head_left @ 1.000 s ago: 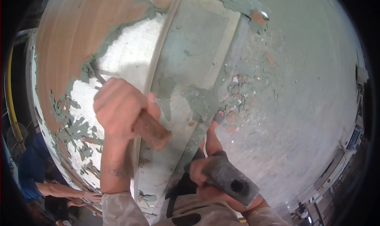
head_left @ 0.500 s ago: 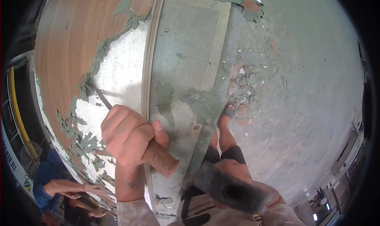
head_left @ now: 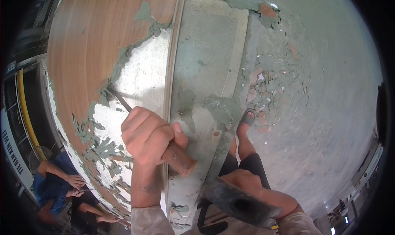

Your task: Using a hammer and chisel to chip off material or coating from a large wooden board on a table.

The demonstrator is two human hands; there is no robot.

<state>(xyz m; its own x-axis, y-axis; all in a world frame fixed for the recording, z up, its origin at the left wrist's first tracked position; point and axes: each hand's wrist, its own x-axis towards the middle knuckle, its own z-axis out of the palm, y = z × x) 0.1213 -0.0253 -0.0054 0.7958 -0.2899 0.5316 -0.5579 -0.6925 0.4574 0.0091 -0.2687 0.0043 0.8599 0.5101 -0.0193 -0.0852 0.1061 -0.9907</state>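
My left hand (head_left: pixel 149 137) is closed round the brown wooden handle (head_left: pixel 181 160) of a chisel, its butt sticking out below my thumb. The thin metal blade (head_left: pixel 122 101) points up and left, its tip at the ragged edge where a brown wood-grain layer (head_left: pixel 82 41) meets a bare white patch (head_left: pixel 144 68). Low and near my body, my right hand (head_left: pixel 242 178) is wrapped round a hammer, partly hidden behind its dark, motion-blurred head (head_left: pixel 242 204). The hammer head is apart from the chisel.
Curled grey-green flakes (head_left: pixel 109 152) cover the white surface left of my wrist. A raised strip (head_left: pixel 175 58) runs along its right edge. Broken chips (head_left: pixel 263 91) litter the floor beside my sandalled foot (head_left: pixel 249 117). At lower left, a person in blue (head_left: pixel 53 185) works with both hands near the panel.
The whole view has shifted, so the panel and my left hand sit further right. The chisel tip stays at the same edge. The other person's hands have drawn back from the panel.
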